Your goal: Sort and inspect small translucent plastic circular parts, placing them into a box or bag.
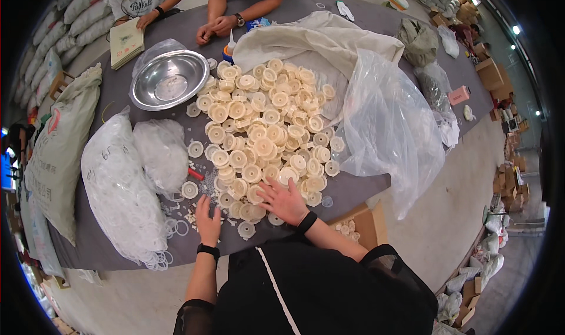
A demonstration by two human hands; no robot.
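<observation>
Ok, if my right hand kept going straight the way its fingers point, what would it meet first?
The right hand would first meet the cream flanged plastic discs, heaped just ahead and to the left of its fingertips. Depth is unclear: it may already be touching them.

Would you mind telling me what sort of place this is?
Probably a workshop or warehouse: round cream parts are heaped on the table, with stacked sacks at upper left and cardboard boxes at right.
</observation>
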